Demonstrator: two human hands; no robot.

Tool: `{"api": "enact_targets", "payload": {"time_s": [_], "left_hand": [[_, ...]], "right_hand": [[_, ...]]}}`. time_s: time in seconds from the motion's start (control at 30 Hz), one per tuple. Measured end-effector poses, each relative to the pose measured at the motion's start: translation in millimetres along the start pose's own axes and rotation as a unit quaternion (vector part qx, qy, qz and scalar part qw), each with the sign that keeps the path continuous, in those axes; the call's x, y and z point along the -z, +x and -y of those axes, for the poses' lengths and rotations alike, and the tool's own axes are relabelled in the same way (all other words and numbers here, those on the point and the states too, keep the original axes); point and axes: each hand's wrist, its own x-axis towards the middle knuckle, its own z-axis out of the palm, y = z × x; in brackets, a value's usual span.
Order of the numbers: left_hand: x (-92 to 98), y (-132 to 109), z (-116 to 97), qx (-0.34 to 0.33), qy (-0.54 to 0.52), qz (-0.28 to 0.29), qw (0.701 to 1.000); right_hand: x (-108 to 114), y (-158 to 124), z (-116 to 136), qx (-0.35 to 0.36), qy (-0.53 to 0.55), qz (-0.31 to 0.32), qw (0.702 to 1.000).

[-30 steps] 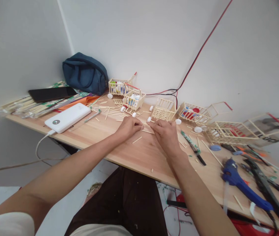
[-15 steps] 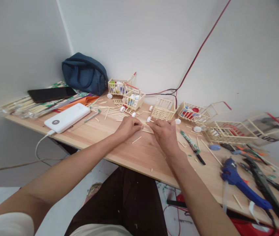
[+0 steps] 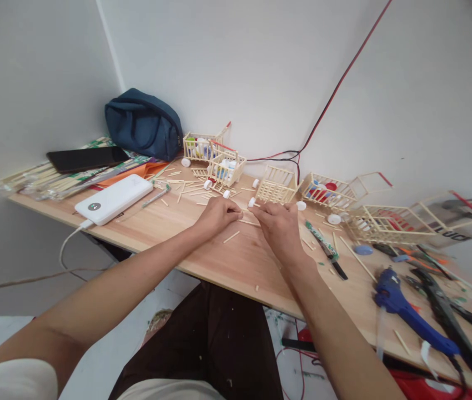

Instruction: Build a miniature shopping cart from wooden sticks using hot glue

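Observation:
My left hand [image 3: 218, 216] is closed in a pinch low over the table, its fingertips pointing right. Facing it, my right hand [image 3: 277, 222] is also pinched, thumb and forefinger together. What the fingertips hold is too small to make out. A thin wooden stick [image 3: 250, 223] runs between the hands, just below the fingertips. Nearer to me lies a short loose stick [image 3: 231, 237]. Right behind my right hand stands a little cart made of sticks [image 3: 275, 186], with white wheels [image 3: 256, 183] and a slatted basket.
More stick carts stand at the back left [image 3: 226, 169] and right [image 3: 330, 191]. A cutter knife [image 3: 327, 250], blue glue gun [image 3: 411, 314] and black-handled tool [image 3: 448, 322] lie right. Leftward are a white power bank [image 3: 113, 200], phone [image 3: 88, 159], stick packs [image 3: 59, 186] and blue bag [image 3: 144, 125].

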Motion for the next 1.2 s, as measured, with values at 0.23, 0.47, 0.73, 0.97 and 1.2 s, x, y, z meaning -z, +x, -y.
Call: {"api": "enact_targets", "payload": {"time_s": [0.23, 0.47, 0.73, 0.97, 1.2], "left_hand": [[0.9, 0, -2, 0.003, 0.000, 0.001, 1.000], [0.3, 1, -1, 0.022, -0.014, 0.006, 1.000], [1.0, 2, 4, 0.005, -0.039, 0.016, 0.999], [10.9, 0, -12, 0.041, -0.115, -0.010, 0.992], [10.8, -2, -21, -0.033, -0.069, -0.051, 0.996]], "right_hand": [[0, 1, 1, -0.003, -0.004, 0.001, 1.000], [2, 1, 2, -0.004, -0.003, 0.014, 1.000], [5, 1, 5, -0.012, -0.005, 0.022, 1.000], [5, 1, 4, -0.014, -0.004, 0.026, 1.000], [3, 0, 3, -0.011, -0.008, 0.015, 1.000]]}}
